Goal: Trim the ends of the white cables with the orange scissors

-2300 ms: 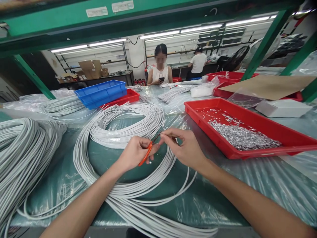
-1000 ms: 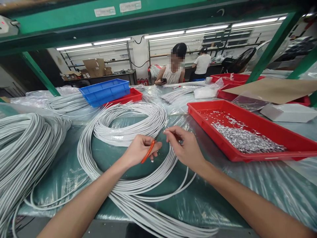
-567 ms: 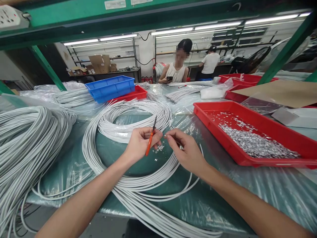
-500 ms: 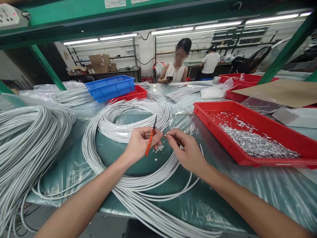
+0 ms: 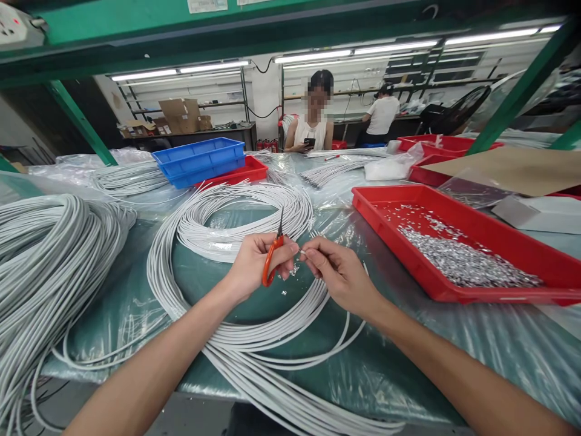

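Orange-handled scissors sit in my left hand, their dark blades pointing up and away. My left thumb and finger are also pinched at a tiny piece between the two hands, too small to name. My right hand is closed in a pinch on a thin cable end, mostly hidden by the fingers. Both hands are above a coil of white cables on the plastic-covered table. Small shiny metal pieces are scattered below my left hand.
A red tray of small metal pieces stands at right. A large cable bundle is at left. Blue and red bins are stacked behind the coil. A person with a phone sits across the table. A green frame spans overhead.
The scissors have turned in my left hand, so their orange handle loop now shows. Both hands stay close together, fingertips nearly meeting. The view has shifted slightly.
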Motion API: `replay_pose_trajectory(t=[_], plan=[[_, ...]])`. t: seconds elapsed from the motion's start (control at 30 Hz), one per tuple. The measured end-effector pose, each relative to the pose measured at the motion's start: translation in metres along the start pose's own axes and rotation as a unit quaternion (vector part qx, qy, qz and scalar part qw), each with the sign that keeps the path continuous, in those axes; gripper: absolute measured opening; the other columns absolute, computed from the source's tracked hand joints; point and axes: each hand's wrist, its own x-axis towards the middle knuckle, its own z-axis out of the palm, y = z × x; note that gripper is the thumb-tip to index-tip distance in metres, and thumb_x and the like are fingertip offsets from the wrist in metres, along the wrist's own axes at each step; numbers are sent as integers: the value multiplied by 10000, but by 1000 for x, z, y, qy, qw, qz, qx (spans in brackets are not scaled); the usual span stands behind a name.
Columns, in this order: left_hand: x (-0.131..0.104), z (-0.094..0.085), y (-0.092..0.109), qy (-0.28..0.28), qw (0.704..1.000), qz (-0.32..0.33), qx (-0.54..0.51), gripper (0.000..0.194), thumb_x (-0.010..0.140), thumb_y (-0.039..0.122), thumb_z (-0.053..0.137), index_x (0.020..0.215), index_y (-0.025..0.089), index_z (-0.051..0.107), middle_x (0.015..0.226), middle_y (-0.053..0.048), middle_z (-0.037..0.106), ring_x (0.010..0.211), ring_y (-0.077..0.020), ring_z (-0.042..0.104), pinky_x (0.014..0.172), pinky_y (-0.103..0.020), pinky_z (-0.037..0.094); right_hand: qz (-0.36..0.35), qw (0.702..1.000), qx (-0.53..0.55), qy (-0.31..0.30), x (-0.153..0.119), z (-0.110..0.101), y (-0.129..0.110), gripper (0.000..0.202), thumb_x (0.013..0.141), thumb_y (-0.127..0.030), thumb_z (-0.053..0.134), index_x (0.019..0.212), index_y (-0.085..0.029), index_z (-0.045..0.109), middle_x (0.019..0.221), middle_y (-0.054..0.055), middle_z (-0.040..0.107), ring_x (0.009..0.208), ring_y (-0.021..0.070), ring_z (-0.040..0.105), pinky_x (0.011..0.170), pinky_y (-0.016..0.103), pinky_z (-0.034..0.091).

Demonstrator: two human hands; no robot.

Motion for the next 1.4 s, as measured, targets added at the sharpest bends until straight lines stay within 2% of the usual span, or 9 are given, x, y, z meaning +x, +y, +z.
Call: replay_pose_trajectory(t=[0.13,0.27,0.4,0.57,0.8,1.03,1.2,1.4], plan=[[1,-1,-3,31,995,-8,90,266,753,364,725,670,139,609,569,19,585,489,-83,515,509,-210,405,28,995,89,38,5,-1,3,275,971,-432,489,851,-193,554,594,-62,373,492,88,371,472,241,317],[1,-2,-12,1,974,-8,224,323,751,355,701,590,147,515,544,41,478,513,-68,398,508,-209,320,49,984,160,60,10,-4,3,335,930,-502,535,784,-201,515,565,-90,256,435,71,286,420,223,281],[-1,-1,-16,-19,960,11,280,351,801,343,623,566,158,440,545,49,381,539,-70,311,516,-218,274,72,978,190,48,10,-5,3,362,897,-532,575,764,-204,502,550,-94,236,438,70,273,411,212,283],[-1,-3,-13,-11,958,0,287,300,794,332,622,588,148,506,538,43,412,517,-72,328,480,-219,238,91,975,200,19,8,-5,3,387,870,-553,603,765,-187,535,545,-98,238,447,60,196,406,215,215],[-3,-3,-11,-26,963,-13,268,268,790,314,627,608,134,550,561,24,493,514,-74,383,474,-212,266,102,970,222,-8,8,-8,-1,352,878,-503,613,776,-168,569,533,-99,249,433,57,210,411,231,161],[-4,0,-7,-35,966,-26,255,243,774,286,621,598,135,549,548,25,507,507,-72,400,474,-203,300,92,977,187,-40,10,-13,-2,378,881,-508,603,745,-157,570,505,-93,316,418,53,248,400,222,194],[-4,-2,-9,-49,971,-37,231,214,767,240,592,584,146,536,545,23,541,487,-79,469,452,-192,317,71,986,143,-54,11,-18,0,382,909,-501,563,762,-150,596,498,-91,317,411,57,271,401,224,229],[-3,-1,-8,-46,973,-49,220,278,763,290,630,554,146,517,535,14,558,475,-86,505,451,-192,362,82,985,143,-58,11,-19,0,402,903,-531,557,773,-152,597,512,-91,304,418,57,256,404,225,221]])
